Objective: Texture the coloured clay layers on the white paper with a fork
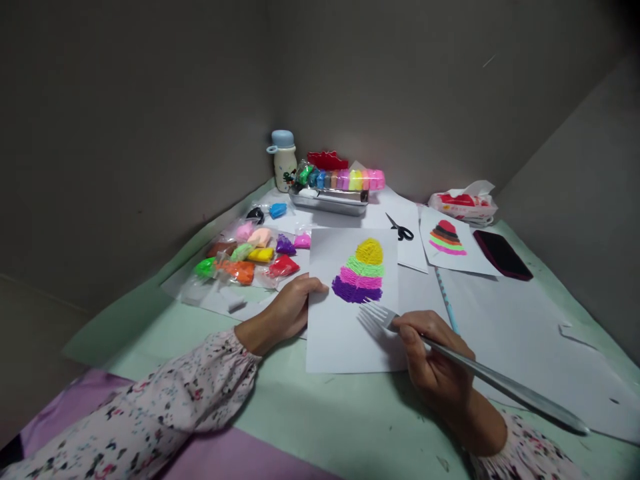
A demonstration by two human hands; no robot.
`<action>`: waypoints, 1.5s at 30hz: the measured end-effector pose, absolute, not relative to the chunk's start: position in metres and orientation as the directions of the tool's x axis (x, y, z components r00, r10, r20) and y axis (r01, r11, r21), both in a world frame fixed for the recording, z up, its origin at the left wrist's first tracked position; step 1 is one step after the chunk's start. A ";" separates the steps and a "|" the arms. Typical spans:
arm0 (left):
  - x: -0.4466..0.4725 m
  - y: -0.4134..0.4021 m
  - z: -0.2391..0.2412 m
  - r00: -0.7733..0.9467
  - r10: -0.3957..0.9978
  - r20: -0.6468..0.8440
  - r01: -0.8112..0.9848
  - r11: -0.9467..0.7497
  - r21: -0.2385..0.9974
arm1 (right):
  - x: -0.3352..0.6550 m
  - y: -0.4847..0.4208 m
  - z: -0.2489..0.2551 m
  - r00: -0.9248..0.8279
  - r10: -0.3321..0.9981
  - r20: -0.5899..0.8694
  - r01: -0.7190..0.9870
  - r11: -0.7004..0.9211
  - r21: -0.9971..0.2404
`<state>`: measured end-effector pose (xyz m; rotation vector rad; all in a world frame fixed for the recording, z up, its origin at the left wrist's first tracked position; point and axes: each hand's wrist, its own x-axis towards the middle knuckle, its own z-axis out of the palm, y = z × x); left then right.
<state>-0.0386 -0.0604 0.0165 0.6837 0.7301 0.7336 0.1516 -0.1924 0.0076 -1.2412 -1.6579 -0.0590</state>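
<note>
My right hand [433, 357] is closed round a metal fork [480, 370], whose tines rest on a white sheet of paper [345, 333] just below a clay picture [361, 271] of stacked purple, pink, green and yellow bands. My left hand [287, 307] presses its fingers on the left edge of that sheet and holds it down. Both sleeves are floral.
Bags of coloured clay [250, 253] lie to the left. At the back stand a small bottle [283, 159], a metal tray [330, 200] with clay packs, scissors [400, 230], tissues [463, 203], a second clay picture [447, 238], a dark phone [503, 255] and a blue pencil [445, 293].
</note>
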 end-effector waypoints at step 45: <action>-0.039 -0.062 0.021 0.506 0.764 -0.401 -0.286 0.587 0.758 | 0.164 -0.190 0.009 0.066 0.687 0.724 0.693 0.491 -0.529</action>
